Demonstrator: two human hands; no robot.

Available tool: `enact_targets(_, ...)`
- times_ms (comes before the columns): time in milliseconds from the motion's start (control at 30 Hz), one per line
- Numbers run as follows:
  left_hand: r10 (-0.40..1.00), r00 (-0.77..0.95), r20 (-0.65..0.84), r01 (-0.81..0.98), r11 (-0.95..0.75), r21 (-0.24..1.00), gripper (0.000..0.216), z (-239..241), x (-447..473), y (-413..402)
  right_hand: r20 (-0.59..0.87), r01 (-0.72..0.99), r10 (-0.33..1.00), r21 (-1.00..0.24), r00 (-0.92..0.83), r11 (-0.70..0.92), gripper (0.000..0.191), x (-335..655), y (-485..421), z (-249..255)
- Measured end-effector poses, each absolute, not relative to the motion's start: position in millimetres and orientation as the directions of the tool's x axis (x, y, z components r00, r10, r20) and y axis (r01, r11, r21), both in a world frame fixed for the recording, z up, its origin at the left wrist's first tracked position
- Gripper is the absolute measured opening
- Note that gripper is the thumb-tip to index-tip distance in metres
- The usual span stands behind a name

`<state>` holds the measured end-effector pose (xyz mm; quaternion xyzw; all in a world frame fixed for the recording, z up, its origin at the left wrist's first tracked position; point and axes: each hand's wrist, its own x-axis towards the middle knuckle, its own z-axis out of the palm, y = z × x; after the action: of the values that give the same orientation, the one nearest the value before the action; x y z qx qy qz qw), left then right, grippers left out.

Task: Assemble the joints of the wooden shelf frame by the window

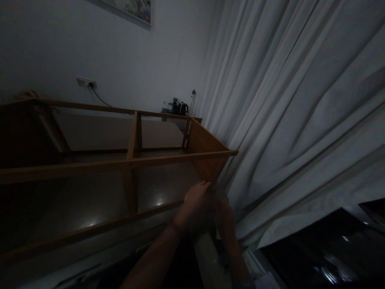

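Observation:
A wooden shelf frame [132, 160] lies on its side in a dim room, its open compartments facing me. My left hand [195, 197] reaches to the lower edge of the frame's right end panel [207, 150]; its fingers curl against that edge. My right hand [224, 218] is just right of it and lower, close to the same corner. It is in deep shadow and its fingers do not show. Both forearms come up from the bottom of the view.
A long white curtain [294, 120] hangs right beside the frame's end panel. A dark kettle [182, 108] stands on a small table in the far corner. A wall socket [86, 82] with a cable sits above the frame. A glossy dark surface [331, 249] lies at the lower right.

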<state>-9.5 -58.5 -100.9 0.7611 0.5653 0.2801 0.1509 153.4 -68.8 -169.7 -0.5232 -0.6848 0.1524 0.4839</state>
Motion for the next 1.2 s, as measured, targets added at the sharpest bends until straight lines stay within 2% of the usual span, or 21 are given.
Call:
enact_targets(100,0.945,0.201,0.257,0.777,-0.314,0.546,0.034,-102.8,-9.8,-58.4,0.500,0.533,0.866,-0.737,0.016,0.415,0.047,156.3,-69.3,-174.3)
enact_targets(267,0.932,0.235,0.275,0.778,-0.350,0.522,0.031,-101.7,-9.9,-59.3,0.380,0.459,0.921,-0.837,0.091,0.300,0.052,156.2,-69.6,-177.8)
enact_targets(500,0.949,0.206,0.238,0.799,-0.303,0.520,0.039,-111.3,-9.7,-53.9,0.268,0.269,0.962,-0.931,0.043,0.248,0.060,155.1,-68.2,-170.8)
enact_targets(633,0.951,0.198,0.239,0.799,-0.298,0.523,0.037,-111.4,-9.2,-54.5,0.227,0.219,0.974,-0.950,0.000,0.222,0.056,155.3,-70.7,-160.2)
enact_targets(733,0.946,0.206,0.249,0.791,-0.311,0.526,0.032,-107.6,-9.3,-56.5,0.256,0.222,0.963,-0.938,-0.081,0.268,0.048,158.2,-73.0,-157.0)
enact_targets(800,0.943,0.212,0.256,0.787,-0.320,0.528,0.031,-105.9,-9.6,-57.1,0.326,0.300,0.939,-0.890,-0.104,0.343,0.039,161.8,-73.5,-159.0)
enact_targets(900,0.943,0.212,0.257,0.782,-0.321,0.534,0.031,-106.6,-9.9,-56.3,0.448,0.460,0.879,-0.754,-0.162,0.469,0.030,168.9,-71.7,-165.5)
enact_targets(1033,0.944,0.205,0.260,0.778,-0.318,0.542,0.033,-110.3,-9.8,-54.6,0.561,0.589,0.771,-0.526,-0.302,0.614,0.032,179.3,-64.8,-174.1)
enact_targets(1200,0.944,0.195,0.267,0.774,-0.316,0.548,0.035,-111.4,-9.6,-54.4,0.623,0.624,0.629,-0.274,-0.465,0.732,0.037,191.4,-54.2,-181.4)
